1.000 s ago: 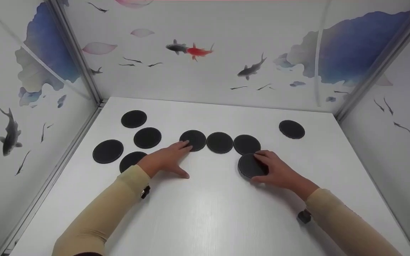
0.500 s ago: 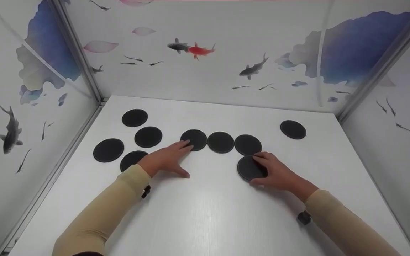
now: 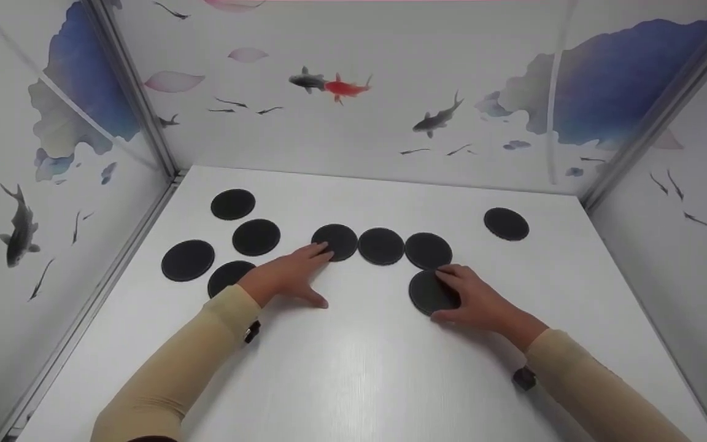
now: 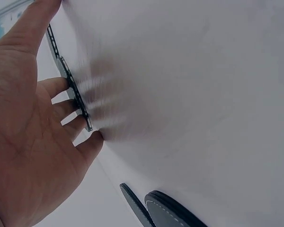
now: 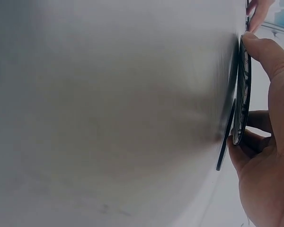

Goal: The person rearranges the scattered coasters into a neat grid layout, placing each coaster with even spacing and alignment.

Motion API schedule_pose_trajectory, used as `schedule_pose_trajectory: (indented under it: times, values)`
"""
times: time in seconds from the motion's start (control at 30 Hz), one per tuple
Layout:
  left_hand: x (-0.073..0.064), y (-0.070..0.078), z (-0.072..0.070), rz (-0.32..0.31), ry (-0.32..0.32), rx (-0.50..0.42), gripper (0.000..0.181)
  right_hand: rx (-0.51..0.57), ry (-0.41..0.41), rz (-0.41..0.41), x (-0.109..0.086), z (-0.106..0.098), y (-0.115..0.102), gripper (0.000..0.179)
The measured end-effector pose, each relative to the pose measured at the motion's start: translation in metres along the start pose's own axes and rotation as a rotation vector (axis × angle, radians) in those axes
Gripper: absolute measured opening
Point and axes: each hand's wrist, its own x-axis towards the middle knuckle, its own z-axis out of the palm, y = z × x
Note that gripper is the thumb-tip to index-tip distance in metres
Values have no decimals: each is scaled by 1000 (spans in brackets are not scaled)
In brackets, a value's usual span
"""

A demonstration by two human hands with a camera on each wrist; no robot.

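Note:
Three round black coasters form a touching row across the white table: a left one [image 3: 340,236], a middle one [image 3: 381,246] and a right one [image 3: 428,248]. My left hand [image 3: 286,274] rests its fingertips on the left coaster, thumb spread out to the side on the table. My right hand [image 3: 482,301] pinches another black coaster [image 3: 428,293] by its edge, just on the near side of the row's right end. In the right wrist view this held coaster [image 5: 244,90] stands slightly off the tabletop, thumb at one edge and fingers at the other.
Several more coasters lie at the left: a far one [image 3: 233,204], a near one [image 3: 188,260], one between [image 3: 256,237] and one [image 3: 226,279] partly under my left wrist. A lone coaster [image 3: 506,224] lies far right. Printed walls [image 3: 353,141] enclose the table.
The right hand has brought its coaster slightly nearer to me and a touch left. My left hand stays on the left coaster of the row.

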Motion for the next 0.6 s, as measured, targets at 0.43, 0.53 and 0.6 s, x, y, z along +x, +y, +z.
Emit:
schedule_pose_trajectory:
  times: [0.43,0.53,0.6]
  values:
    - [-1,0,1,4,-3,1,116,-35,-7,-18,-1,3,0,102]
    - [-1,0,0,4,1,1,116,-40,-11,-19,-1,2,0,102]
    - [-1,0,-1,-2,-1,5,116,-43,-14,-24,-1,1,-1,101]
